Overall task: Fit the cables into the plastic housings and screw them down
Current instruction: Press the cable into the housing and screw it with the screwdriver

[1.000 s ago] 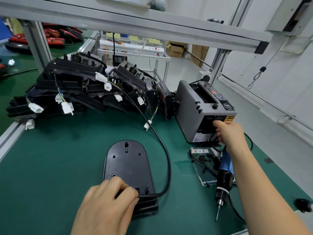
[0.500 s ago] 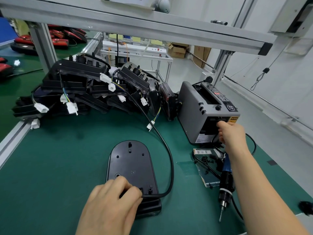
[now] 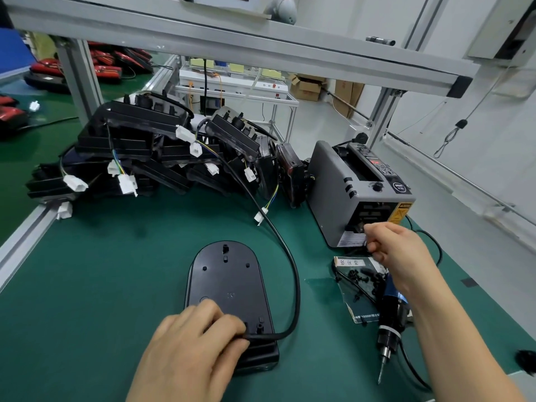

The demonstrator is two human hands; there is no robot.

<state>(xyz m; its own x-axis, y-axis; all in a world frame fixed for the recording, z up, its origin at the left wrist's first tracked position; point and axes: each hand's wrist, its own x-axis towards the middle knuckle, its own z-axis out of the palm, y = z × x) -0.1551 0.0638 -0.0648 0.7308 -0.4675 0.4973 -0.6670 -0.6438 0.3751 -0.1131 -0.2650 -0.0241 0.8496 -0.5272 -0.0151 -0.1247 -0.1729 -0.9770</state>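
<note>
A black oval plastic housing (image 3: 226, 280) lies flat on the green mat in front of me. A black cable (image 3: 293, 274) curves from the pile at the back round to the housing's near end. My left hand (image 3: 191, 349) rests on that end, its fingers curled round the cable where it enters the housing. My right hand (image 3: 397, 250) is at the outlet of the grey tape dispenser (image 3: 333, 198), fingers curled in a pinch on what looks like a short strip of clear tape, which is hard to make out.
An electric screwdriver (image 3: 390, 329) lies tip-down at the right, beside a card with several black screws (image 3: 362, 277). A pile of black housings (image 3: 139, 146) with white connectors fills the back of the mat. An aluminium rail (image 3: 26, 236) edges the table at the left.
My right hand has drawn back and down from the dispenser's outlet. The left hand stays on the cable and housing.
</note>
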